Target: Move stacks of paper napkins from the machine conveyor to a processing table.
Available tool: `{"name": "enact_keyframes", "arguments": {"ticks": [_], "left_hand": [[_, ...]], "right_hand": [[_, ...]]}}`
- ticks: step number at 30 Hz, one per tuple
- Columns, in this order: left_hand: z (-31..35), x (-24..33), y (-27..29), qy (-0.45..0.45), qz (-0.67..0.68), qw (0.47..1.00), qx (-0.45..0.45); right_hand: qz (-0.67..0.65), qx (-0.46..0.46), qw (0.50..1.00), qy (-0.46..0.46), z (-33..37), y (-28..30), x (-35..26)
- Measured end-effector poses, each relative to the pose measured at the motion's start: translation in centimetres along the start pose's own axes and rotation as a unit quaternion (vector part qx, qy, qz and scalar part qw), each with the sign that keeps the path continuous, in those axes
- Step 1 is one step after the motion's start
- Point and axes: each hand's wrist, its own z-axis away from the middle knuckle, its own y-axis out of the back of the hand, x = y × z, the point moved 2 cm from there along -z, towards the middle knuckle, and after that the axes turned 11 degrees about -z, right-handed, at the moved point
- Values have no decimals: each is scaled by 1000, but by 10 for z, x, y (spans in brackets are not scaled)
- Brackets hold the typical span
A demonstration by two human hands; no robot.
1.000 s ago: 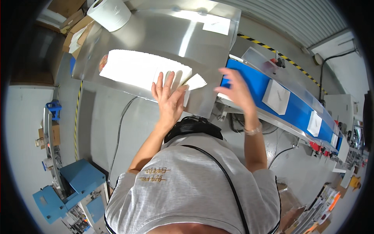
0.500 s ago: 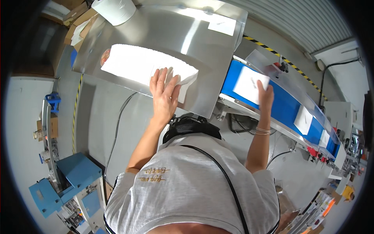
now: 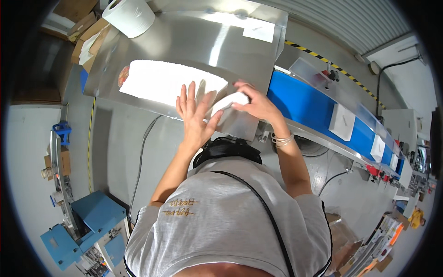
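A long, slightly curved row of white paper sheets (image 3: pixel 157 81) stands packed together on the steel table (image 3: pixel 184 39). My left hand (image 3: pixel 196 117) lies with spread fingers against the near right part of the row, gripping nothing. At the row's right end, my right hand (image 3: pixel 260 106) has thumb and fingers closed on a white sheet (image 3: pixel 230 99), which looks bent; whether it is one sheet or several I cannot tell. A reddish round object (image 3: pixel 123 76) touches the row's left end.
A blue conveyor belt (image 3: pixel 300 94) runs off to the right behind a clear guard, carrying white squares (image 3: pixel 342 122). On the table's far side are a white paper roll (image 3: pixel 131 18) and a white sheet with a small mark (image 3: pixel 258 30). Cardboard boxes (image 3: pixel 94 34) stand far left.
My right hand has left a white square on the belt and come left to the row's end, closing on a sheet there. The squares on the belt have shifted right. My left hand stays at the row.
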Motion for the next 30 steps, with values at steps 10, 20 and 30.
{"name": "enact_keyframes", "arguments": {"ticks": [10, 20, 30], "left_hand": [[6, -16, -6, -27, -60, 997, 41], [1, -18, -3, -67, -27, 997, 7], [0, -36, -1, -22, -43, 999, 20]], "right_hand": [[191, 440, 829, -288, 98, 122, 43], [112, 27, 993, -9, -1, -4, -39], [111, 367, 905, -185, 70, 90, 39]]}}
